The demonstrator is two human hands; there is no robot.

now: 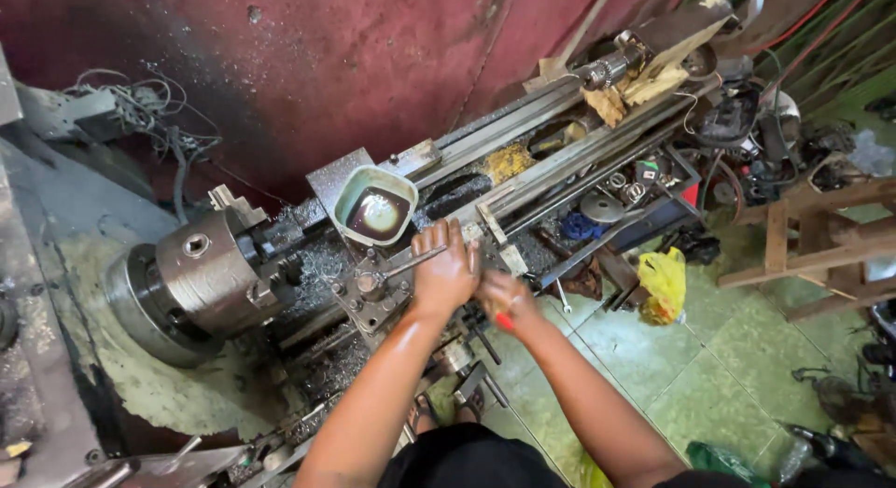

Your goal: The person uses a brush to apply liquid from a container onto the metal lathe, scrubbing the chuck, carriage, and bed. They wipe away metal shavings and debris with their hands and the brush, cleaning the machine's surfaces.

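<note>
Running corner to corner through the view is a metal lathe [523, 161], its long bed rails climbing toward the upper right, with a dark red wall [327, 49] behind it. Green tiled floor [653, 376] takes the lower right, with a wooden frame [803, 236] standing on it at the right edge. Big steel chuck [201, 273] sits at the lathe's left end, jaws sticking out, metal chips piled beneath it. Just right of the chuck on the carriage is the tool post [369, 287], and behind that a grey tray of dark oily liquid [376, 211]. A yellow plastic bag [665, 283] hangs near the lathe's front edge, well apart from the hands. A tangle of wires [131, 110] sits at upper left.

Left hand [446, 269] lies palm down over the carriage, fingers spread flat onto a slim metal handle [411, 261] that runs from the tool post toward the hand; grip loose, pressing rather than wrapped. Right hand [504, 299] is just beside it, nearly touching, blurred, grip curled narrow around something small and red [505, 321] poking out below the fist; what that is, cannot tell. Dark crank levers [485, 343] sit just under both hands.
</note>
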